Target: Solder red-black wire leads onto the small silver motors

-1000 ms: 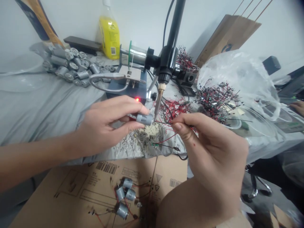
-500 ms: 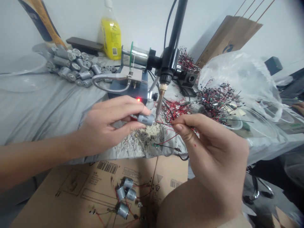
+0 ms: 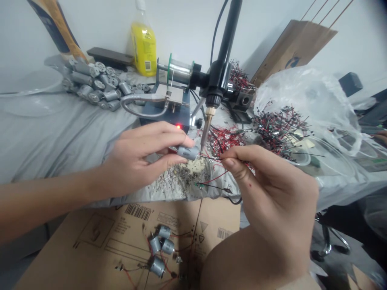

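Between the thumb and fingers of my left hand [image 3: 145,153] is a small silver electric motor [image 3: 188,152], lying on its side with its terminal end facing right. The soldering iron [image 3: 207,131], fixed in a black stand, points down with its tip at that end of the motor; I cannot tell whether they touch. My right hand [image 3: 269,193] pinches a thin dark wire [image 3: 211,158] that runs left to the motor's end beside the tip. Solder bits [image 3: 181,177] lie scattered below, and red wires [image 3: 226,139] are heaped behind.
A solder spool [image 3: 180,70] sits over a blue box [image 3: 165,110] with a lit red light. Many bare motors [image 3: 93,82] are piled at left. Several wired motors [image 3: 157,266] lie on cardboard [image 3: 99,229] in front. A wire pile [image 3: 281,129] and plastic bag [image 3: 308,92] are at right.
The whole view has shifted slightly, so everything appears a little further right. Both hands keep their grips, with the motor and wire still at the iron's tip.
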`<action>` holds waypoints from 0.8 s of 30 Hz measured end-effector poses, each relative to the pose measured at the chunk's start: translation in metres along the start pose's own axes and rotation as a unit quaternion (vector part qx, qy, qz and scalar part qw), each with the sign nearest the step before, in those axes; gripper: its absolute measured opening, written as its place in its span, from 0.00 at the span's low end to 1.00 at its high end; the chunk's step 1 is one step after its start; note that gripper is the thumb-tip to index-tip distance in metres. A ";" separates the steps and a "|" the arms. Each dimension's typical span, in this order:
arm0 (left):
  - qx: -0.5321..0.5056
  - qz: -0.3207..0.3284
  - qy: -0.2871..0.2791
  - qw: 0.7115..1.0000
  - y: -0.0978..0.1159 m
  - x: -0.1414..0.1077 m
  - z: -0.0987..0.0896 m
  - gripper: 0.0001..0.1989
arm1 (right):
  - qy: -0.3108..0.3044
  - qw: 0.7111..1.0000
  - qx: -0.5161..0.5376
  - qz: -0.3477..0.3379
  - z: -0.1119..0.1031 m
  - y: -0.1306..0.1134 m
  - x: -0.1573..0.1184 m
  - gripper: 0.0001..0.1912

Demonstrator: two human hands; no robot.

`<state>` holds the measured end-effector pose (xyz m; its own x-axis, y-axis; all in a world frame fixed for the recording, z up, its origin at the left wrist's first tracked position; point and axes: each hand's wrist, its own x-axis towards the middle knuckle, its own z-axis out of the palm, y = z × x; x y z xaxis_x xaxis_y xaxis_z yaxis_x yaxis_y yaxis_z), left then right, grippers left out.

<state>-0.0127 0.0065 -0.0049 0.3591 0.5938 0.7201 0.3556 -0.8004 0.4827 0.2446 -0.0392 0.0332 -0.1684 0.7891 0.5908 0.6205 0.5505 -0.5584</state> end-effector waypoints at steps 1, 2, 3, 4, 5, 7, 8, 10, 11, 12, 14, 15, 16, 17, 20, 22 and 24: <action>-0.002 -0.001 0.001 1.000 0.000 0.000 0.000 0.09 | 0.001 1.000 -0.001 -0.002 0.000 0.000 0.000 0.05; -0.005 -0.004 -0.002 1.000 0.000 0.000 0.000 0.09 | 0.000 1.000 -0.002 -0.002 0.000 0.000 -0.001 0.05; -0.007 -0.005 -0.004 1.000 0.001 0.000 -0.001 0.09 | -0.002 1.000 -0.005 0.001 0.000 0.000 -0.001 0.05; -0.009 -0.007 -0.006 1.000 0.001 0.000 -0.001 0.09 | -0.004 1.000 -0.007 0.004 0.000 0.000 -0.001 0.05; -0.010 -0.009 -0.007 1.000 0.001 0.000 -0.001 0.10 | -0.006 1.000 -0.007 0.006 0.000 0.000 -0.001 0.05; -0.012 -0.012 -0.008 1.000 0.001 0.000 -0.001 0.10 | -0.008 1.000 -0.006 0.010 0.001 0.001 -0.001 0.05; -0.014 -0.011 -0.008 1.000 0.001 0.000 -0.001 0.10 | -0.008 1.000 -0.005 0.010 0.002 0.001 0.000 0.05; -0.015 -0.009 -0.005 1.000 0.001 0.000 0.000 0.11 | -0.012 1.000 -0.003 0.009 0.002 0.003 0.000 0.06; -0.019 -0.004 -0.001 1.000 0.001 0.000 0.001 0.11 | -0.016 1.000 -0.001 0.007 0.002 0.003 0.000 0.06; -0.023 -0.001 0.003 1.000 0.001 0.000 0.001 0.11 | -0.023 1.000 -0.001 0.006 0.001 0.004 0.001 0.06; -0.034 0.003 0.008 0.999 0.000 0.000 0.002 0.11 | -0.038 0.999 -0.002 0.007 -0.001 0.006 0.002 0.06; -0.040 0.001 0.007 0.999 0.000 0.000 0.003 0.11 | -0.044 0.999 -0.003 0.006 -0.001 0.007 0.003 0.06; -0.045 0.000 0.007 0.999 0.000 0.000 0.004 0.11 | -0.046 0.999 -0.005 0.004 -0.002 0.008 0.003 0.06; -0.048 -0.001 0.006 0.999 0.000 0.000 0.004 0.12 | -0.046 0.999 -0.007 0.001 -0.003 0.009 0.004 0.07; -0.059 0.006 0.014 0.998 0.001 0.000 0.006 0.12 | -0.038 0.999 -0.011 -0.016 -0.004 0.012 0.006 0.07; -0.071 0.007 0.024 0.997 0.001 -0.001 0.008 0.13 | -0.035 0.999 -0.007 -0.020 -0.003 0.015 0.005 0.07; -0.081 0.010 0.040 0.996 0.000 -0.002 0.010 0.12 | -0.034 0.999 0.004 -0.014 -0.001 0.019 0.003 0.09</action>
<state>-0.0048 0.0062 -0.0112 0.2922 0.5747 0.7644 0.2028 -0.8184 0.5377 0.2568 -0.0265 0.0246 -0.2379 0.7898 0.5653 0.6091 0.5747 -0.5466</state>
